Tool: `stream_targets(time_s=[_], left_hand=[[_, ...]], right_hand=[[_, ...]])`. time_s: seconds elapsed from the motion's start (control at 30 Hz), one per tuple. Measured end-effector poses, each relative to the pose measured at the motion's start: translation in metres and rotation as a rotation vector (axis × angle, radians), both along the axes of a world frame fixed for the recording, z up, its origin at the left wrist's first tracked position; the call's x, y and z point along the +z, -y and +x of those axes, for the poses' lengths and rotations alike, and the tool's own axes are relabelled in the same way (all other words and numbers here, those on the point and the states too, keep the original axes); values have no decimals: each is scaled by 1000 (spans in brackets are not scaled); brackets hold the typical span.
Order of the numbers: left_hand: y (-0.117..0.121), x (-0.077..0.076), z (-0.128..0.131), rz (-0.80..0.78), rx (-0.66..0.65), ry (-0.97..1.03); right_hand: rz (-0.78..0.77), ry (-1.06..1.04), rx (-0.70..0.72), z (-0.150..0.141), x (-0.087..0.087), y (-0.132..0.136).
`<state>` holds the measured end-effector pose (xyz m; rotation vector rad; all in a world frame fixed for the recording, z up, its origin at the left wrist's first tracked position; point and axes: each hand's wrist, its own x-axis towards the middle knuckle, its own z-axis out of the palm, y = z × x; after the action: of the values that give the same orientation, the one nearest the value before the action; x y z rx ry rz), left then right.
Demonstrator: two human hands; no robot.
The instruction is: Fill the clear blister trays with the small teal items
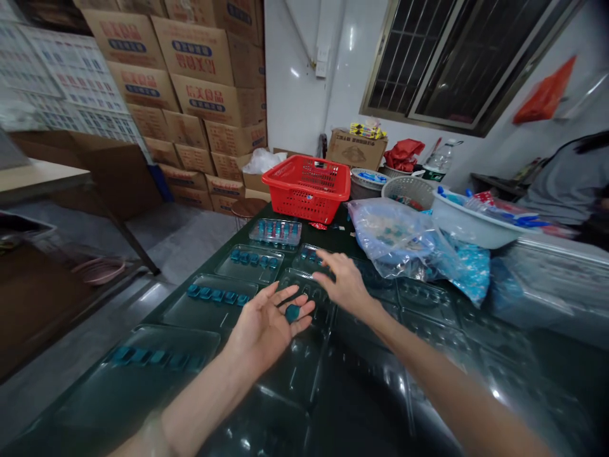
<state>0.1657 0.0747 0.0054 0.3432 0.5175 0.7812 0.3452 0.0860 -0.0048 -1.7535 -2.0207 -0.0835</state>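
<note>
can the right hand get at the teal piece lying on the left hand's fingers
Probably yes: the right hand is close by and looks open, and the left hand is palm up, with nothing covering the teal piece.

The left hand (264, 324) and the right hand (346, 282) are seen bare, with slender, tapering fingers. The left forearm (204, 390) and the right forearm (423, 349) are uncovered as far as they are shown. Around the left one, near the lower edge of view, a pale, smooth, rounded band (156, 431) is worn, its details softened by blur
</note>
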Motion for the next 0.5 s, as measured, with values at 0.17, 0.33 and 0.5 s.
stream_targets(time_s=[0.17, 0.33, 0.5], left_hand=[[13, 4, 8, 60, -34, -58], [25, 6, 18, 98, -88, -189], [26, 3, 23, 92, -145, -170]], right_hand=[[18, -117, 335, -25, 5, 61], [-32, -85, 354, -20, 10, 75], [-76, -288, 380, -18, 12, 79]])
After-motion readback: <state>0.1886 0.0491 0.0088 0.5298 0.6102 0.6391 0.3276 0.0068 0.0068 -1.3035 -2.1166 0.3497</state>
